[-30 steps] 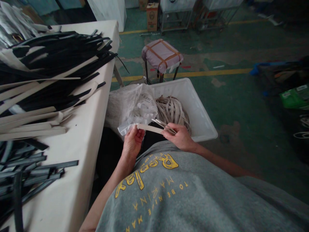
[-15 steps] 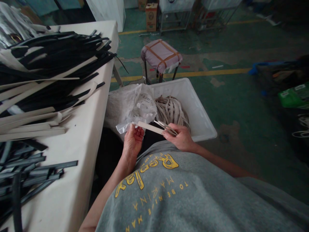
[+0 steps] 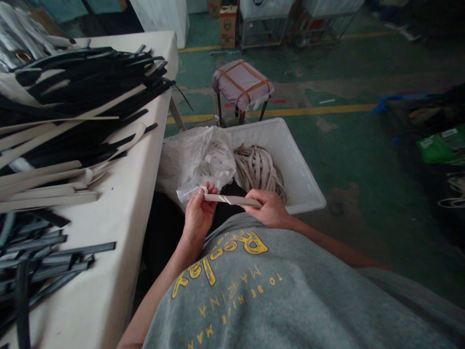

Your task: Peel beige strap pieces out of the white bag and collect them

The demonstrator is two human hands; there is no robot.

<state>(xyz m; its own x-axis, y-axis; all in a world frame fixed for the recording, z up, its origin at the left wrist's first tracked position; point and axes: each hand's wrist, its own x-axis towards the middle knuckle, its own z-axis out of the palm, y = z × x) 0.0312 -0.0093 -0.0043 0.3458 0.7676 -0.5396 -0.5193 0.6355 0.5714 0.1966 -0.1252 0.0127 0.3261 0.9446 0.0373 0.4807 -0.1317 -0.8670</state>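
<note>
Several beige strips [image 3: 232,199] lie together between my two hands, in front of my body. My right hand [image 3: 269,207] is closed around their right part. At their left end, my left hand [image 3: 198,208] pinches the tip between thumb and fingers. A clear plastic piece [image 3: 189,190] shows just beyond my left thumb; whether my fingers touch it I cannot tell. Behind my hands, a white bin [image 3: 301,169] contains a heap of beige strips [image 3: 257,167] and a whitish woven sack [image 3: 196,150] overlaps its left side.
On the left, a pale table [image 3: 123,203] carries black strips [image 3: 94,72], longer beige strips [image 3: 47,186] and short dark pieces [image 3: 47,257]. A cushioned stool [image 3: 243,82] stands past the bin. A cardboard box [image 3: 228,26] is at the back, and a green package [image 3: 443,145] lies at right.
The strips in my right hand have swung level and lined up with one another. Their left end now meets my left fingers, which have closed on it.
</note>
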